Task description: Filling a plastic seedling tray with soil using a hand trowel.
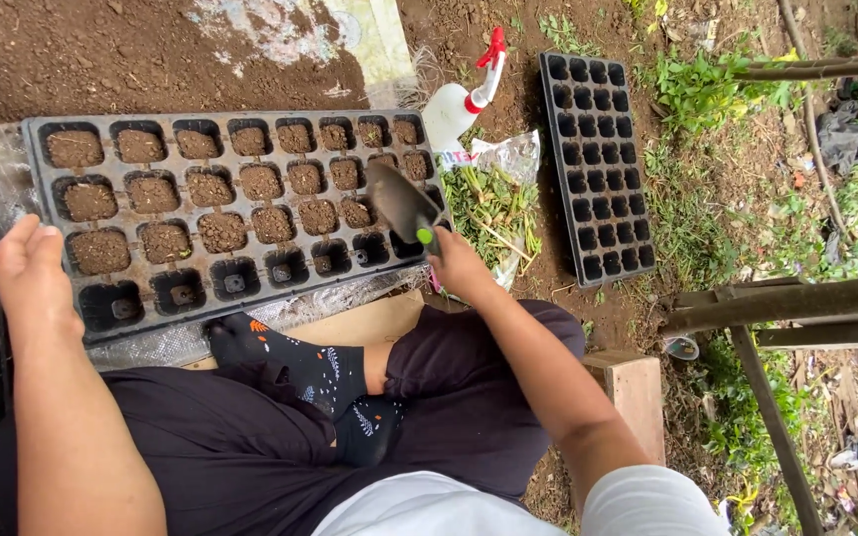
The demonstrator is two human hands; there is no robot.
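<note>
Your legs (350, 417) in dark pants sit closest, crossed, with patterned socks (300, 362). At ten o'clock your left hand (32, 278) lies loosely open at the tray's (230, 213) left edge. At one o'clock your right hand (459, 263) grips a trowel (401, 201), its blade over the tray's right end. Most cups hold soil; the near row does not. At twelve o'clock lies a spray bottle (464, 104), with an unfilled tray (596, 164) at two o'clock.

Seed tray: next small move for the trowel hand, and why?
Probably tip the trowel over the near row of the seed tray: the right hand holds it above the tray's right end, where those cells show bare bottoms while the far rows hold soil. The left hand rests at the tray's left edge.
</note>
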